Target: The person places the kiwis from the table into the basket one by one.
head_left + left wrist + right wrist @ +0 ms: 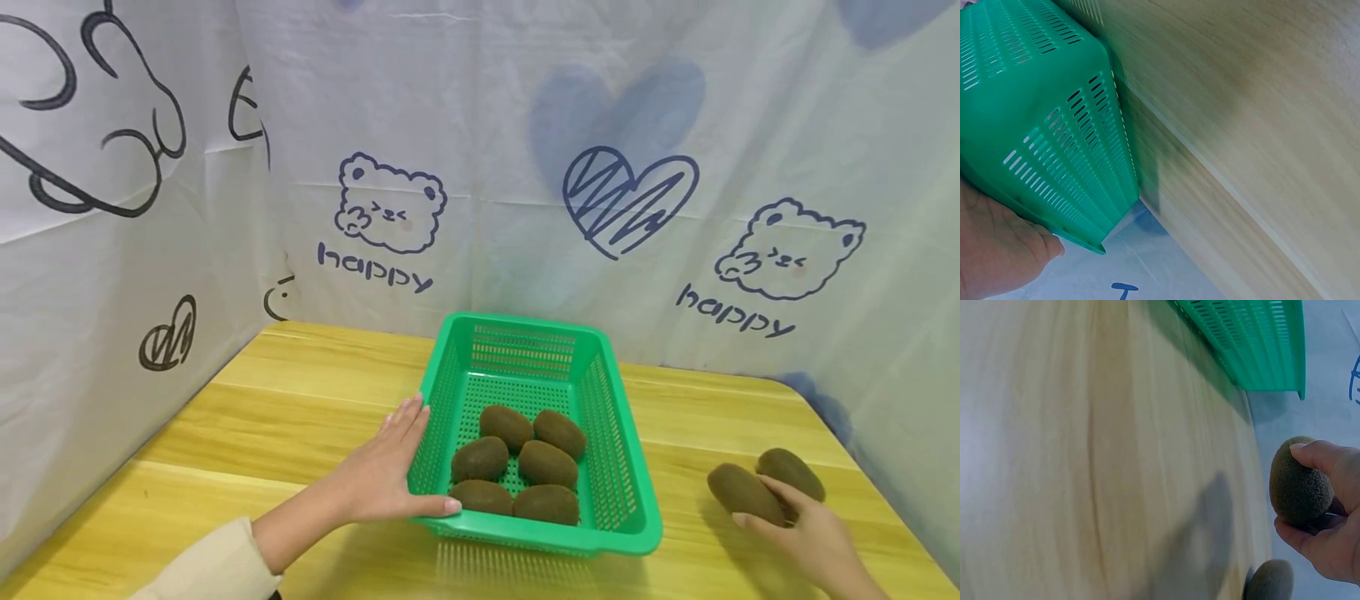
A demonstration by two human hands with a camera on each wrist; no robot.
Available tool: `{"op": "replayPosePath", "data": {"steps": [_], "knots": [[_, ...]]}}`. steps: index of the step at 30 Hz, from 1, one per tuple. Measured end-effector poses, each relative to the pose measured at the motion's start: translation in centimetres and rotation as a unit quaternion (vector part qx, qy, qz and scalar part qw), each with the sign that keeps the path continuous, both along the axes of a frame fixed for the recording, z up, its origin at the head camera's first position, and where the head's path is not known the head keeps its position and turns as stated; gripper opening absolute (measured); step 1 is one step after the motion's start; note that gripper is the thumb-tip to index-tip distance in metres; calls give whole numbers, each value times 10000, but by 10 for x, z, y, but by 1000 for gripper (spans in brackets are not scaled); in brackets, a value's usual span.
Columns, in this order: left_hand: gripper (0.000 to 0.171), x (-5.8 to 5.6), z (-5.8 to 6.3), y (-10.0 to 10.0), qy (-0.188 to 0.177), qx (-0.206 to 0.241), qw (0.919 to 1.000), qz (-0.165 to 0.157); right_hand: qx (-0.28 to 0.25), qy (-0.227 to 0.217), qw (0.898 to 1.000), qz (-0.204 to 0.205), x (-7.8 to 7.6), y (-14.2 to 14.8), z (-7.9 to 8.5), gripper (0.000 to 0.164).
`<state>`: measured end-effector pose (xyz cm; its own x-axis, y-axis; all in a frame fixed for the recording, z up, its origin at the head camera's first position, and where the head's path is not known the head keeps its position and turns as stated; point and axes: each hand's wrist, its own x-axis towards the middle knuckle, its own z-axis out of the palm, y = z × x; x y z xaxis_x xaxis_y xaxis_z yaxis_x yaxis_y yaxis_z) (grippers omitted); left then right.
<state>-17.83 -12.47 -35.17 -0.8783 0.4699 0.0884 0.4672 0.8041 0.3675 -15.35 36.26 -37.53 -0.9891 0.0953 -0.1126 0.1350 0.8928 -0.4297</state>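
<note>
A green perforated plastic basket (633, 433) stands mid-table with several brown kiwis (547, 464) lying in its near half. My left hand (382, 479) rests on the basket's near left corner, fingers straight along the left rim and thumb over the front rim. The left wrist view shows this hand (1004, 244) against the basket's rim (1072, 237). To the right of the basket, my right hand (813, 537) pinches a kiwi (742, 492) between thumb and fingers. In the right wrist view that kiwi (1299, 484) is held above the table.
Another kiwi (791, 473) lies on the table just beyond my right hand. The wood-grain table (300, 375) is bordered by white cloth (510, 250) printed with bears and hearts, at the back and both sides.
</note>
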Motion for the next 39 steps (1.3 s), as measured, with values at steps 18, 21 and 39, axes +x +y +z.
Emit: {"op": "replayPosePath", "data": {"steps": [18, 21, 39], "knots": [[115, -1, 1, 1, -59, 30, 10000, 30, -109, 1070, 9941, 131, -17, -24, 28, 78], [115, 0, 2, 1, -76, 42, 10000, 38, -93, 1097, 9938, 129, -21, -28, 33, 79], [115, 0, 3, -1, -84, 87, 9999, 5, -687, 1576, 9837, 530, -44, -68, 53, 70]]}}
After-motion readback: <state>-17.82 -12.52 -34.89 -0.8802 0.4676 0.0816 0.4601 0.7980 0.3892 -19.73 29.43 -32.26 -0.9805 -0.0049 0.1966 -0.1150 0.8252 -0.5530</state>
